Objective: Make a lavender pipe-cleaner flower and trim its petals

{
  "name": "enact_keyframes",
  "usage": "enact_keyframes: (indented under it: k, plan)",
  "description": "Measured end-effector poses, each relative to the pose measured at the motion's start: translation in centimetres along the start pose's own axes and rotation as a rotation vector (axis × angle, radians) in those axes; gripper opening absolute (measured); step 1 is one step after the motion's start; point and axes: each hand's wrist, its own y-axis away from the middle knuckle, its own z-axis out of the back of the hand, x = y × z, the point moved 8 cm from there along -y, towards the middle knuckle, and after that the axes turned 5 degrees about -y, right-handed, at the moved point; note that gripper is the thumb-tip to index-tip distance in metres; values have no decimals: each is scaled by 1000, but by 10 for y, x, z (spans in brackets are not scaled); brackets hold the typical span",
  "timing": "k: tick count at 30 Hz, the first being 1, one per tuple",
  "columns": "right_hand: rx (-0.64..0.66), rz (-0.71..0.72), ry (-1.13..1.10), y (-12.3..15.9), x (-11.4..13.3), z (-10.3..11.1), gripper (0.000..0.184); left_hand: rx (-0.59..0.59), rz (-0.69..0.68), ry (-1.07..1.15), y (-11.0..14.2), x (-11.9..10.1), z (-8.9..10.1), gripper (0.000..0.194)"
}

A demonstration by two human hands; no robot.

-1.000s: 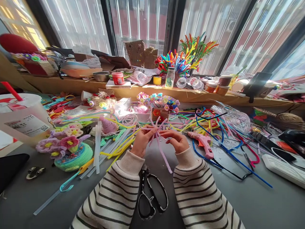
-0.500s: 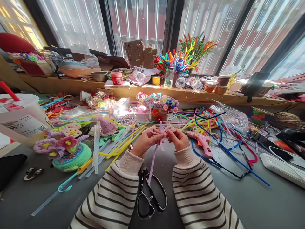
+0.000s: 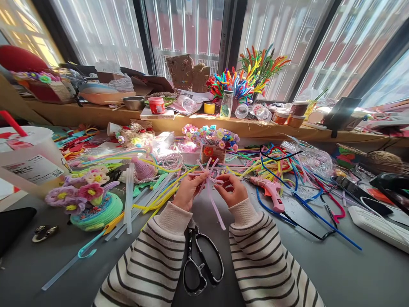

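Observation:
Between my hands is a bundle of light purple pipe cleaners (image 3: 210, 192), crossed at the middle with ends fanning out and one long strand hanging down toward the right. My left hand (image 3: 189, 189) is closed, pinching the bundle near its crossing. My right hand (image 3: 233, 189) has its thumb and fingertips at one pipe cleaner end on the right side; the fingers are bent in a loose pinch. Below the hands, black-handled scissors (image 3: 220, 273) lie on the dark table, their blades partly hidden by my left sleeve.
A pink glue gun (image 3: 267, 192) lies right of my right hand, its black cord trailing. Yellow and blue pipe cleaners spread both sides. Left are glue sticks (image 3: 129, 198), a green crocheted piece with flowers (image 3: 97, 211) and a drink cup (image 3: 30, 160). A flower-topped basket (image 3: 212, 152) stands behind.
The pipe cleaner bundle has turned, so its long strand now hangs to the lower right instead of lower left. My right hand has moved slightly down and left, its fingers loosened.

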Motion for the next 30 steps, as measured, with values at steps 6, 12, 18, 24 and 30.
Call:
enact_keyframes:
  k: [6, 12, 18, 24, 30]
  plan:
    - [45, 29, -98, 2, 12, -4, 15, 96, -5, 23, 1, 1, -10, 20]
    - [-5, -43, -182, 1, 2, 1, 13, 150, 42, 12, 6, 2, -16, 15]
    - [-46, -114, -327, 1, -2, 4, 11, 197, 75, -7, 9, 2, -20, 13]
    - [-38, -123, -407, 0, -3, 3, 11, 191, 77, 55, 7, 4, -18, 10]
    - [-105, -155, -561, -2, -8, 7, 14, 176, 79, 34, 6, 5, -17, 11]
